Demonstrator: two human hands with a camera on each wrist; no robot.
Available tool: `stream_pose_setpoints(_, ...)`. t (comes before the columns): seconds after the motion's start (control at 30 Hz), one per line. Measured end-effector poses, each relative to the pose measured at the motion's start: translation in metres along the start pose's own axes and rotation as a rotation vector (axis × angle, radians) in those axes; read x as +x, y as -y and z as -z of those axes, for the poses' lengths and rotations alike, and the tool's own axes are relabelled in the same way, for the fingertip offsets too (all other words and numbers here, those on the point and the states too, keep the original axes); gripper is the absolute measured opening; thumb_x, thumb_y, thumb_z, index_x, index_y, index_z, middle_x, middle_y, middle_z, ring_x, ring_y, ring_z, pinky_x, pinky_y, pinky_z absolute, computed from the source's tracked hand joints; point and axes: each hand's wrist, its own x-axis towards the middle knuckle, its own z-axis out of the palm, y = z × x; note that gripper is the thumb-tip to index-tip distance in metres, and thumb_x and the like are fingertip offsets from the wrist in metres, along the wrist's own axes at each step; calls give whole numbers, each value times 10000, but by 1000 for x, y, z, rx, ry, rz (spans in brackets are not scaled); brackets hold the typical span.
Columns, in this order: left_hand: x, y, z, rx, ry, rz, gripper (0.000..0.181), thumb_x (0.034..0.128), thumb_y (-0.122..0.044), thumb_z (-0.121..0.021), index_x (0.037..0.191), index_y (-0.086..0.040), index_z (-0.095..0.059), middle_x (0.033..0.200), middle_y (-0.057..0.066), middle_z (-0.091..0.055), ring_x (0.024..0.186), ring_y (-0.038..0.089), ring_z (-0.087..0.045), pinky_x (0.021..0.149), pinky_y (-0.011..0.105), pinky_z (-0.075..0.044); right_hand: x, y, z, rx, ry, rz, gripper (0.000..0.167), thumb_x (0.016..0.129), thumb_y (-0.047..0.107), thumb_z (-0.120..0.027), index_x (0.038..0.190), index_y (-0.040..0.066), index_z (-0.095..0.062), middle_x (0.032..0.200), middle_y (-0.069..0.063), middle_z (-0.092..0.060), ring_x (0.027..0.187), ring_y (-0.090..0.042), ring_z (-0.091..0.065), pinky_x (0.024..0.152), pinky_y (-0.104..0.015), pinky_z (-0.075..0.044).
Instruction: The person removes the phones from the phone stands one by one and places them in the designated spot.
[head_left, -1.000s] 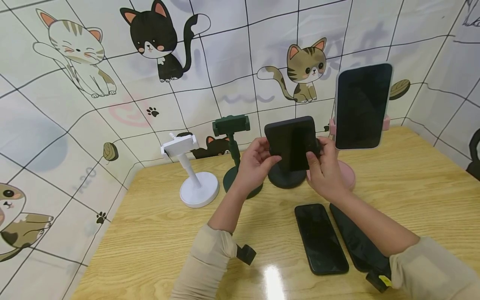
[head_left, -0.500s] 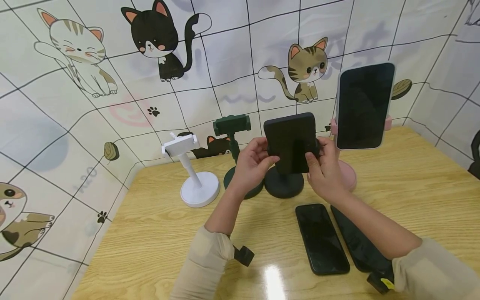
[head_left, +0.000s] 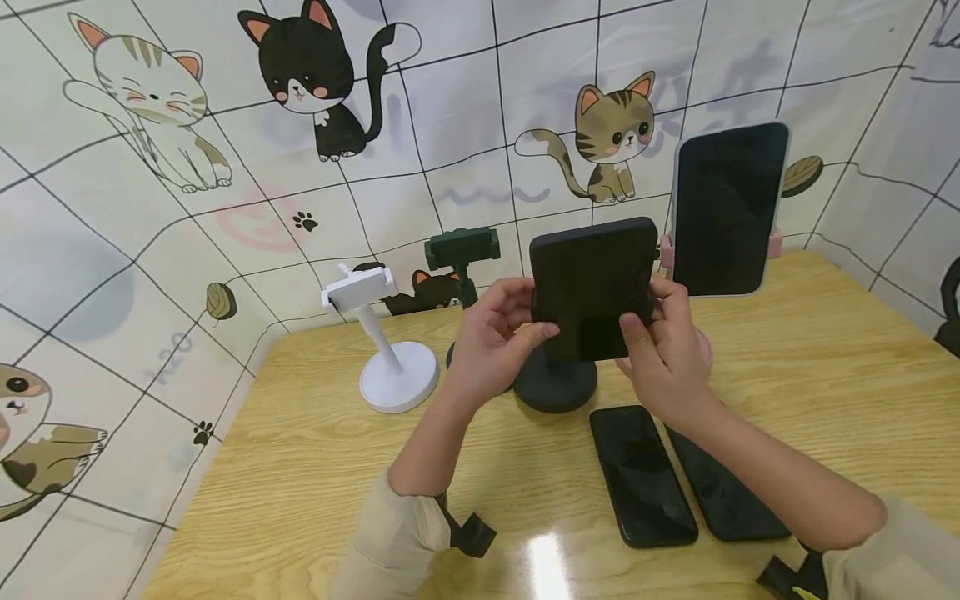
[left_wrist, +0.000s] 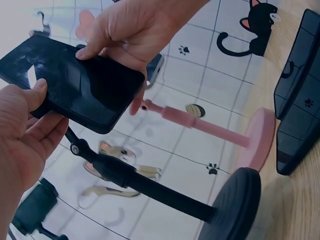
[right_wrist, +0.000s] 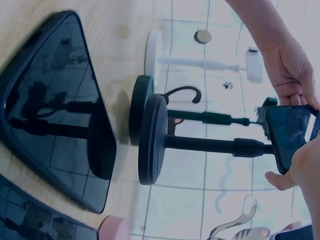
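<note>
A black smartphone [head_left: 588, 292] sits upright on a black phone stand [head_left: 555, 387], its dark screen facing me. My left hand [head_left: 487, 342] grips the phone's left edge, thumb on the front. At the opposite edge, my right hand [head_left: 671, 358] pinches the phone, thumb on the screen and fingers behind. In the left wrist view, the stand's black pole [left_wrist: 165, 195] runs from behind the phone to its round base. The holder's clamp is mostly hidden behind phone and fingers. I cannot tell whether the base touches the table.
Left of the black stand are a white phone stand [head_left: 397, 379] and a dark green one [head_left: 462, 248]. A pink stand [right_wrist: 114, 228] holds a larger phone [head_left: 727, 208] at right. Two dark phones [head_left: 643, 477] lie flat on the wooden table [head_left: 315, 500] near my right forearm.
The black stand and its phone have come closer to me, the base shifting left and nearer. Both hands have kept their hold on the phone and moved with it.
</note>
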Motion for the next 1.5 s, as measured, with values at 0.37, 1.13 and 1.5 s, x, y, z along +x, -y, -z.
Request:
stream_pose_setpoints(0.37,-28,-29,7,-15,-1,-61,381,724,155,-642,1074,109,-499,968,254,-592,792,284,-614,733,394,-510,-14,26,-5,167,57,-10,271,930,-41,-374,1193,21,-360,939,1,-499,767,-75,-493,596,-165,-359)
stream_pose_setpoints(1.13,-69,-33,1,-15,-14,-35,395,668,185,-667,1013,118,-485,904,260,-590,758,310,-611,700,354,-524,-46,39,-8,320,126,-30,336,907,-121,-344,1237,-60,-322,1164,-70,-467,1071,-120,-508,859,-165,-412)
stream_pose_setpoints(1.5,-74,-32,-1,7,22,-76,395,671,159,-685,1011,84,-498,860,243,-620,716,277,-639,650,346,-531,-54,39,-6,295,118,-33,334,900,-130,-341,1228,-65,-335,1179,-65,-478,1068,-116,-520,848,-170,-421)
